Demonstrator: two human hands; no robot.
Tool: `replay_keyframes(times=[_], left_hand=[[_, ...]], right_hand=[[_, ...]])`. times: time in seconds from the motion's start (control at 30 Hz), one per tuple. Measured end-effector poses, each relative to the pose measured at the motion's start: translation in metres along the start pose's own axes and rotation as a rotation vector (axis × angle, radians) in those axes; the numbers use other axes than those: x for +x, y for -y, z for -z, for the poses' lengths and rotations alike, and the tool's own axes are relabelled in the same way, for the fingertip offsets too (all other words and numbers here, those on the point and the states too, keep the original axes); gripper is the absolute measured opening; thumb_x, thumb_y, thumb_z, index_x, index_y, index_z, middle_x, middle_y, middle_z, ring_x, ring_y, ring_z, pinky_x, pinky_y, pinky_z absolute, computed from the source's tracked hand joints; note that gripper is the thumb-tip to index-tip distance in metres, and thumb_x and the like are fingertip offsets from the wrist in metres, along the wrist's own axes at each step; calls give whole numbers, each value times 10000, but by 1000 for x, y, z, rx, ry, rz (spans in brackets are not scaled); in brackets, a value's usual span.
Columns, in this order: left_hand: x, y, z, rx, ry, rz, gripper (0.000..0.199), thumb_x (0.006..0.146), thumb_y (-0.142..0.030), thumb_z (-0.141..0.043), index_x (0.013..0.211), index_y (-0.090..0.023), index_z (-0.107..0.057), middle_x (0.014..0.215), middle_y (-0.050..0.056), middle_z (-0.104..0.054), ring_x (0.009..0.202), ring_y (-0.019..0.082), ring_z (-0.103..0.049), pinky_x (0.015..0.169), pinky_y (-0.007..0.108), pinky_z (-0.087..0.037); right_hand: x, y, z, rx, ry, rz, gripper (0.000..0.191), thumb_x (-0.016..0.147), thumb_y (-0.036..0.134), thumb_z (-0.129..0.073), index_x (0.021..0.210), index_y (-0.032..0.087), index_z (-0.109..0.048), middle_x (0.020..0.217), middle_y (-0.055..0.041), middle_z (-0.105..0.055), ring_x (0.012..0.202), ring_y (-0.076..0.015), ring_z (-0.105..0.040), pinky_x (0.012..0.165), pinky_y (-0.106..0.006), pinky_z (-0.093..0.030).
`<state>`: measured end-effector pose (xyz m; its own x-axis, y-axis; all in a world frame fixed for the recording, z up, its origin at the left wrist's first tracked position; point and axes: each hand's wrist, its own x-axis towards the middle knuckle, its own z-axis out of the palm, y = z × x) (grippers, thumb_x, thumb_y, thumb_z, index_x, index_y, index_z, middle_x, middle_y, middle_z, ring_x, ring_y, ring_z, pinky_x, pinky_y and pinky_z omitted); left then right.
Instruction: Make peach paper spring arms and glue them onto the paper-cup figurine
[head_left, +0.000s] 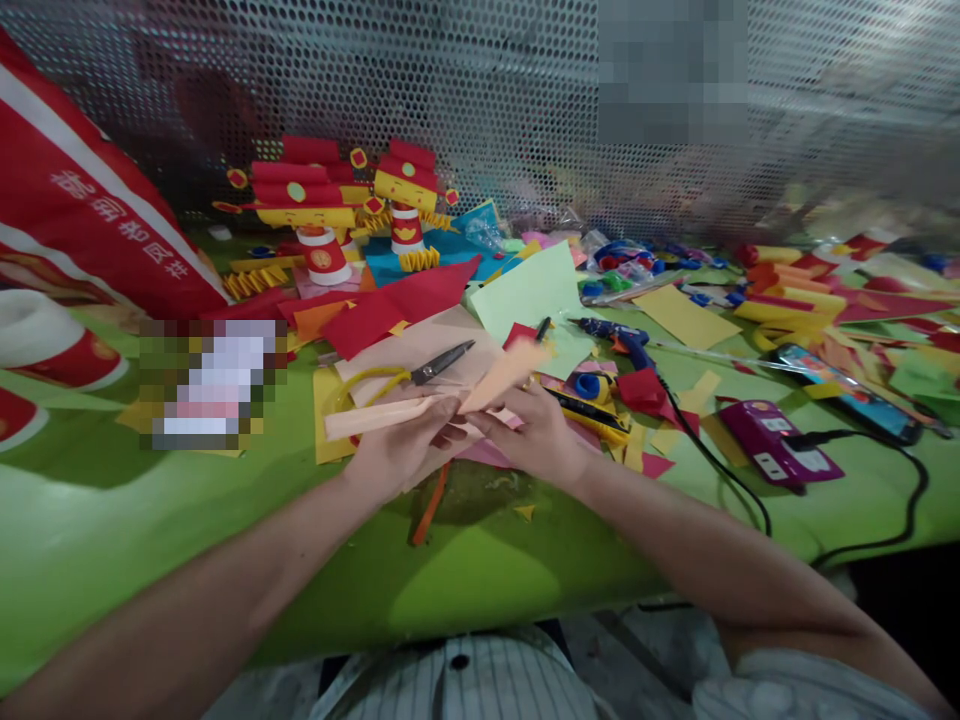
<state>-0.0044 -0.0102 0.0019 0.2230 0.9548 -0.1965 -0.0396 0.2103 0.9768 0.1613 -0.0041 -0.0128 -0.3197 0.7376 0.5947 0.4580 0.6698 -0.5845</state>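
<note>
Both hands meet above the paper pile near the table's front. My left hand [409,443] is closed on a pale peach folded paper strip [375,415] that points left. My right hand [541,432] has its fingers closed on the same peach paper, whose other end [504,378] rises to the right and is blurred. Just behind my left hand lie scissors [442,364] with yellow handles, on a larger beige sheet [442,332]. A light green sheet [529,298] and a red sheet [409,300] are farther back. An orange strip [430,507] lies below the hands.
Paper figures [322,215] stand at the back. A blue glue gun [619,335], a purple power socket [780,445] with a black cable and a phone [847,393] lie right. Paper cups [56,345] and a red bag [90,190] are left. Paper scraps lie about.
</note>
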Motion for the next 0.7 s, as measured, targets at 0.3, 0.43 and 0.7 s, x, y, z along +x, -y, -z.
replay_keyframes(times=[0.3, 0.43, 0.7], left_hand=[[0, 1, -3, 96, -51, -67, 230, 707, -391, -638, 683, -163, -661, 620, 14, -668, 556, 134, -610, 545, 235, -492], [-2, -1, -4, 114, -30, -89, 233, 713, -385, -636, 676, -156, -660, 606, 19, -664, 571, 141, -610, 542, 235, -492], [-2, 1, -3, 93, 7, -143, 222, 722, -381, -638, 670, -169, -676, 629, 24, -675, 583, 140, -604, 557, 243, -497]], right_hand=[[7, 6, -3, 382, 36, -474, 186, 713, 319, -624, 624, 184, -531, 785, -36, -580, 702, -133, -522, 578, -253, -420], [5, 3, -5, 467, 52, -578, 196, 682, 342, -644, 650, 180, -538, 694, -7, -573, 616, -112, -493, 559, -255, -410], [6, 5, -6, 719, 48, -727, 287, 613, 361, -715, 680, 174, -507, 588, 33, -568, 512, -91, -534, 501, -245, -458]])
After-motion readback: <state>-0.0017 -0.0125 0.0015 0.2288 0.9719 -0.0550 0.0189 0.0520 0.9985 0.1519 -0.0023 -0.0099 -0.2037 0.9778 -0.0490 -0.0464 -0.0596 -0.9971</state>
